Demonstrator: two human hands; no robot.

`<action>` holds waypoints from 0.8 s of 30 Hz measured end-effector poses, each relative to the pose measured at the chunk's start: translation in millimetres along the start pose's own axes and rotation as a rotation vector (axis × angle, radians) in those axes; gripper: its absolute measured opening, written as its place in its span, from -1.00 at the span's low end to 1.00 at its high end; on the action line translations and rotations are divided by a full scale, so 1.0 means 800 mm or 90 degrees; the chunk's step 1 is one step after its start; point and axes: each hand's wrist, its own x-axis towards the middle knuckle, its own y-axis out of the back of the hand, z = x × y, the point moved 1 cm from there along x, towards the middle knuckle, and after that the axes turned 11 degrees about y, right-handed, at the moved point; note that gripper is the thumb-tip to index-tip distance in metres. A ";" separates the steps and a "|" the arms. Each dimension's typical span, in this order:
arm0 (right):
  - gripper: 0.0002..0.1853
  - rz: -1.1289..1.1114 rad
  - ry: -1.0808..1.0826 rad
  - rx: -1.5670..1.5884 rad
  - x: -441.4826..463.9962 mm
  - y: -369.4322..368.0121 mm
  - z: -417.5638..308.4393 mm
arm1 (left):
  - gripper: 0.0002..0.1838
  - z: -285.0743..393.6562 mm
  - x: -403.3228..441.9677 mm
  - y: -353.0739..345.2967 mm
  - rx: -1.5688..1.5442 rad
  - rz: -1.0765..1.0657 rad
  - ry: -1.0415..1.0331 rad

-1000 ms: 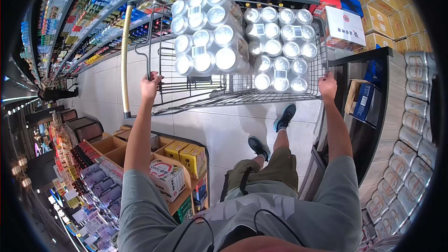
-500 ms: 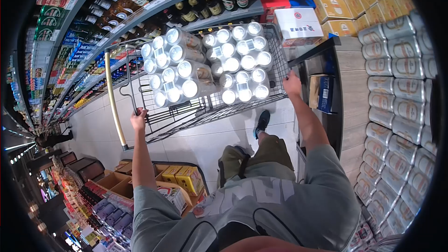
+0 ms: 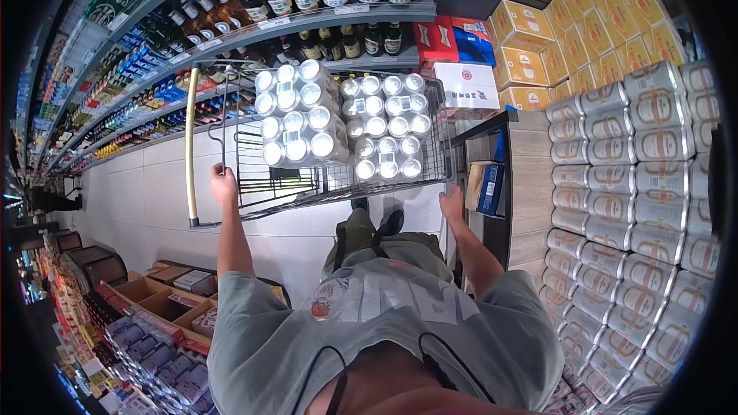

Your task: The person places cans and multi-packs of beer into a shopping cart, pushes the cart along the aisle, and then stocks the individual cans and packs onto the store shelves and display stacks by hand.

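A wire shopping cart (image 3: 330,198) with a pale handle bar (image 3: 192,134) stands across in front of me. Inside it are several shrink-wrapped packs of cans, one pack (image 3: 304,138) near the handle end and another pack (image 3: 388,157) towards the far end. My left hand (image 3: 224,186) is closed around the dark metal frame at the handle end. Just below the cart's right-hand corner is my right hand (image 3: 453,203), fingers loosely bent and thumb apart, with nothing visible in it. Whether it touches the corner is hard to see.
Bottle shelves (image 3: 330,11) run behind the cart. At right are a dark-framed stand (image 3: 503,184) holding a blue box (image 3: 490,187), a white carton (image 3: 466,84), yellow cartons (image 3: 526,27) and stacked can packs (image 3: 646,177). A divided display bin (image 3: 165,300) stands lower left.
My right hand has come off the cart's end and down towards me. My left hand keeps its hold. The cart appears turned slightly, and my feet have shifted to the left.
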 end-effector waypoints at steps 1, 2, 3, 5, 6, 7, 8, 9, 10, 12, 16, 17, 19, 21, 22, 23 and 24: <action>-0.39 0.000 0.030 -0.033 -0.012 0.005 -0.008 | -0.66 0.007 -0.004 0.003 -0.031 -0.003 -0.007; -0.42 0.000 0.061 -0.067 -0.020 0.006 -0.017 | -0.65 0.014 -0.011 0.007 -0.068 -0.009 0.017; -0.50 0.010 0.077 -0.022 -0.031 0.009 -0.036 | -0.62 0.031 -0.025 0.018 -0.104 -0.015 0.041; -0.63 -0.011 0.126 0.145 -0.051 -0.015 -0.089 | -0.61 0.014 -0.014 0.017 -0.122 0.105 -0.068; -0.68 -0.038 0.153 0.265 -0.054 -0.021 -0.106 | -0.60 0.012 -0.020 0.014 -0.128 0.160 -0.125; -0.72 -0.101 0.175 0.291 -0.057 -0.016 -0.144 | -0.61 0.017 -0.030 0.015 -0.128 0.183 -0.191; -0.76 -0.162 0.194 0.319 -0.058 -0.006 -0.197 | -0.61 0.030 -0.042 0.022 -0.129 0.205 -0.261; -0.80 -0.209 0.182 0.375 -0.055 -0.003 -0.238 | -0.62 0.046 -0.055 0.027 -0.131 0.225 -0.332; -0.82 -0.254 0.167 0.432 -0.051 0.000 -0.276 | -0.65 0.064 -0.071 0.031 -0.156 0.229 -0.382; -0.81 -0.296 0.145 0.459 -0.046 -0.013 -0.359 | -0.72 0.072 -0.076 0.019 -0.295 0.000 -0.323; -0.57 -0.320 0.113 0.411 0.004 -0.040 -0.439 | -0.48 0.130 -0.093 -0.032 -0.418 -0.430 0.036; -0.52 -0.328 0.084 0.380 0.016 -0.044 -0.452 | -0.44 0.137 -0.093 -0.041 -0.430 -0.466 0.087; -0.48 -0.429 0.065 0.255 0.032 -0.062 -0.475 | -0.57 0.125 -0.071 -0.046 -0.457 -0.511 0.155; -0.50 -0.458 0.036 0.217 0.046 -0.069 -0.478 | -0.59 0.106 -0.058 -0.073 -0.473 -0.578 0.178; -0.54 -0.446 0.017 0.232 0.050 -0.074 -0.469 | -0.60 0.107 -0.062 -0.077 -0.545 -0.580 0.175; -0.57 -0.435 -0.005 0.249 0.051 -0.078 -0.462 | -0.63 0.098 -0.061 -0.092 -0.594 -0.607 0.170; -0.59 -0.444 -0.006 0.271 0.053 -0.078 -0.458 | -0.65 0.106 -0.065 -0.085 -0.622 -0.620 0.192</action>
